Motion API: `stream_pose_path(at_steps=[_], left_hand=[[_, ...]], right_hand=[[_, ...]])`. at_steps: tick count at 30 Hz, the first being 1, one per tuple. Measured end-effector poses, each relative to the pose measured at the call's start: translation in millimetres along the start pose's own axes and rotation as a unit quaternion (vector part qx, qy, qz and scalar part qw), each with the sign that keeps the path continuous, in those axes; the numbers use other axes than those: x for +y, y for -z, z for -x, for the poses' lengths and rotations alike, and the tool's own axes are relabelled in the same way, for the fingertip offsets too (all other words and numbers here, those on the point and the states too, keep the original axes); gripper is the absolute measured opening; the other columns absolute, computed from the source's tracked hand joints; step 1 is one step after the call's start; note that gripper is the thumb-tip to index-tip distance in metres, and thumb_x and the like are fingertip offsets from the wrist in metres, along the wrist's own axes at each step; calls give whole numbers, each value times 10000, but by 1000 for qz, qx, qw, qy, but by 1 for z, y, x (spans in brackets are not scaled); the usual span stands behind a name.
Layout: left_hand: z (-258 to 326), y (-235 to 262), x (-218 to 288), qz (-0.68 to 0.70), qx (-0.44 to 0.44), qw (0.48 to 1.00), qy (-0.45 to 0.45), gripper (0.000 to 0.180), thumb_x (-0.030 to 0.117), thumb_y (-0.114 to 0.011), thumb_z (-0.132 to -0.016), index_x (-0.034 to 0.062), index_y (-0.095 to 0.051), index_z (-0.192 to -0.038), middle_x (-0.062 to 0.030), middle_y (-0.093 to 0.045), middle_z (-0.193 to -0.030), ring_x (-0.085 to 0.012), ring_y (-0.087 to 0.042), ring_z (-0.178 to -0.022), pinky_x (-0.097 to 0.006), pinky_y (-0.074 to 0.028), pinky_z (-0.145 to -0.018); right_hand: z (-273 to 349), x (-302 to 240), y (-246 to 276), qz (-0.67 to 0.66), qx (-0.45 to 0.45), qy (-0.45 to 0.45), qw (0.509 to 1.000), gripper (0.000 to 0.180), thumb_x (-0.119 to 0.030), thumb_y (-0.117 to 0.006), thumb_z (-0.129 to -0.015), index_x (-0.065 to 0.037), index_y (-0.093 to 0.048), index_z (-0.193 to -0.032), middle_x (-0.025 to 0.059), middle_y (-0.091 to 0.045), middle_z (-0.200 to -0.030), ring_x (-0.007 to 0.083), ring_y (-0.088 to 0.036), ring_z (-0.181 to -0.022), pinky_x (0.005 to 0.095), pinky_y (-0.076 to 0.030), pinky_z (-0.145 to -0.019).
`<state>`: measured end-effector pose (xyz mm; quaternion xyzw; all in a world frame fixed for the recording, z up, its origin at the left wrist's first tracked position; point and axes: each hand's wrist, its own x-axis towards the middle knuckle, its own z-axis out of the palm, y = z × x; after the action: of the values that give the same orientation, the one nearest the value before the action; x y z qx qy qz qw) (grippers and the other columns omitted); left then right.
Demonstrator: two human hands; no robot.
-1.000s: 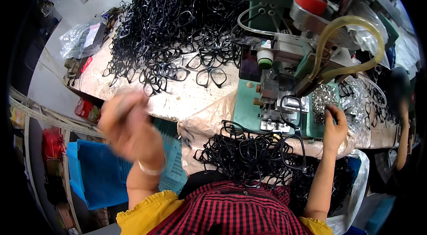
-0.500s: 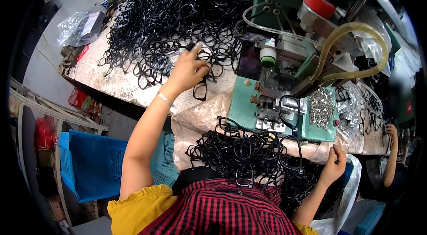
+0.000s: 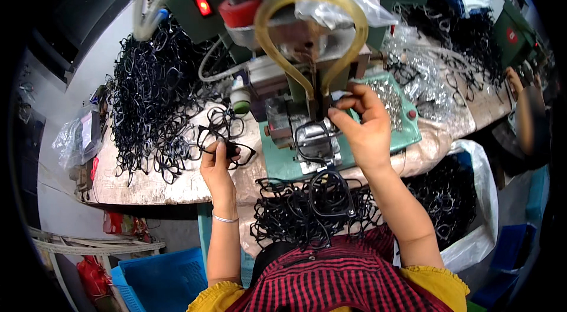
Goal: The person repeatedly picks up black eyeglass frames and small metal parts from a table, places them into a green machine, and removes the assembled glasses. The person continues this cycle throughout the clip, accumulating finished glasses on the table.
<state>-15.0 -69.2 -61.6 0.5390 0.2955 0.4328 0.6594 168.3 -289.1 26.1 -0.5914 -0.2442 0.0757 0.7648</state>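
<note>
In my left hand (image 3: 217, 173), thumb and fingers pinch a black eyeglass frame (image 3: 248, 151) above the tabletop, left of the green machine. My right hand (image 3: 367, 132) is at the machine's working head, just right of its metal fixture (image 3: 304, 133). Its thumb and forefinger come together there; what they hold, if anything, is hidden. Another black eyeglass frame (image 3: 312, 194) hangs from the fixture with its lower part over a near heap of black frames (image 3: 277, 208). A looped yellowish tube (image 3: 264, 23) ends beside my right fingertips.
A large pile of black frames (image 3: 147, 87) covers the left of the table. Small metal parts fill a green tray (image 3: 413, 126) on the right. More frames fill a white-lined container (image 3: 485, 194). A blue crate (image 3: 159, 279) stands lower left. Another person's arm (image 3: 528, 117) shows far right.
The view has swung right. My left hand has drawn back from the pile with an eyeglass frame. My right hand has moved from the table's near edge up to the machine head.
</note>
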Motion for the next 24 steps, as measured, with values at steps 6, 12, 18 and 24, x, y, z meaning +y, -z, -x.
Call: stream_pose_path(at_steps=[6,12,18,24], left_hand=[[18,-57,95,182,-180,933,-252,118,160,-602,-988,88,-614,-1081,-110,-664,-1074,-256,-655,-957,-376,-558,-759],[19,-113,143,92,-199,915,-340,129,-41,-595,-926,-17,-581,-1052,-192,-670,-999,-281,-691,-906,-360,-586,-791],[46,-101,109,-248,-404,735,-483,101,114,-762,-778,107,-710,-865,-58,-738,-1053,-211,-644,-779,-435,-525,-841],[41,-111,96,-243,-403,706,-528,230,147,-804,-730,133,-737,-950,-12,-736,-1060,-210,-522,-632,-422,-531,-804]], right_hand=[[1,-12,0,-49,-28,-53,997,478,34,-705,-803,52,-537,-1250,53,-672,-893,84,-610,-873,218,-463,-843],[18,-38,-14,-103,-28,-58,993,527,58,-671,-810,39,-502,-1309,97,-678,-1036,129,-623,-998,268,-465,-922],[-3,-12,41,322,-64,144,933,245,-110,-682,-810,-37,-707,-1042,162,-669,-1162,325,-619,-1122,394,-445,-1030],[-11,52,105,583,36,120,802,236,-194,-775,-764,-68,-741,-961,206,-626,-1257,380,-512,-1263,453,-397,-1073]])
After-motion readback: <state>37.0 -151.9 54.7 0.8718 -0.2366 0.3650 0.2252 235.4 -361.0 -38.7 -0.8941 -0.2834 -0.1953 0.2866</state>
